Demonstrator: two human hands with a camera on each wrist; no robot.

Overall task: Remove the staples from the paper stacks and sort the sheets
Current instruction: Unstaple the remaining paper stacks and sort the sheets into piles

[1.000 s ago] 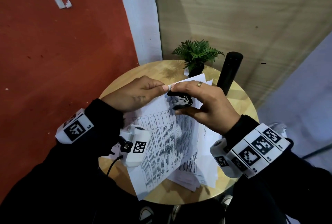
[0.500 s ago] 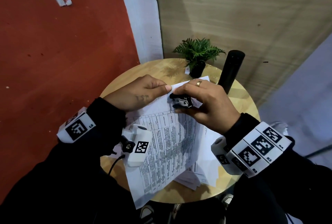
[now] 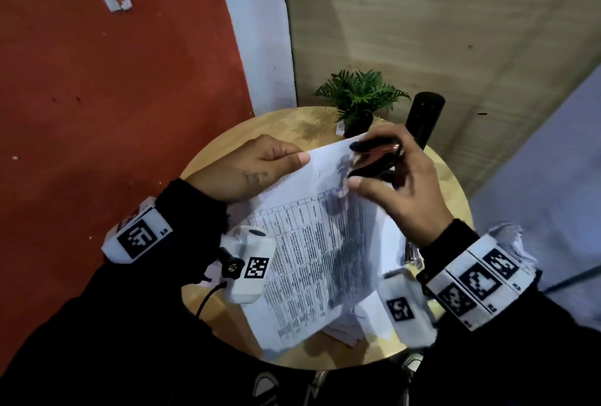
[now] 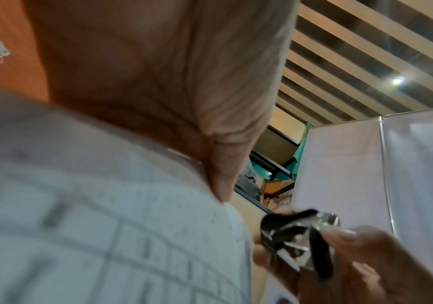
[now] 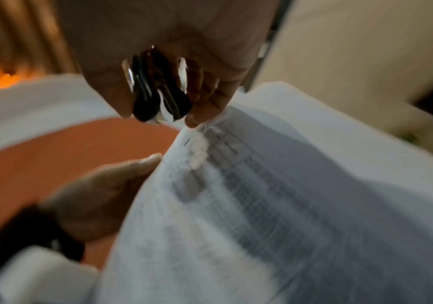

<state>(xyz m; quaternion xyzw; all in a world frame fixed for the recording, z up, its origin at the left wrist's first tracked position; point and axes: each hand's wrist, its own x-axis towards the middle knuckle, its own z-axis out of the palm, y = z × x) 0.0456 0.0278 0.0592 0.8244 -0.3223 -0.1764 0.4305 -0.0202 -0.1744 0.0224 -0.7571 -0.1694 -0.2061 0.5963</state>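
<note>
The stack (image 3: 312, 243) is a sheaf of white printed sheets, the top one ruled into a table of small dark text, lifted at its far corner above the round table (image 3: 227, 152). The left hand (image 3: 247, 168) pinches that corner's left edge between thumb and curled fingers. The right hand (image 3: 400, 191) grips a black and metal remover (image 3: 374, 158), thumb below and fingers curled over it, just right of the corner. A small dark mark, probably the staple (image 3: 341, 169), sits in the paper near the remover's tip. More loose sheets (image 3: 354, 327) lie under the stack on the table, near its front edge.

The head view alone shows the plant (image 3: 357, 96) and the black cylinder (image 3: 422, 119) at the table's far side. The left wrist view shows the remover (image 4: 298, 240) from below, its metal parts bright between the black handles, with a fingertip on it and the paper blurred in front. The right wrist view looks down past the remover (image 5: 155, 92) to the corner of the stack (image 5: 236, 205), where a fingertip touches the paper; all is blurred there.
</note>
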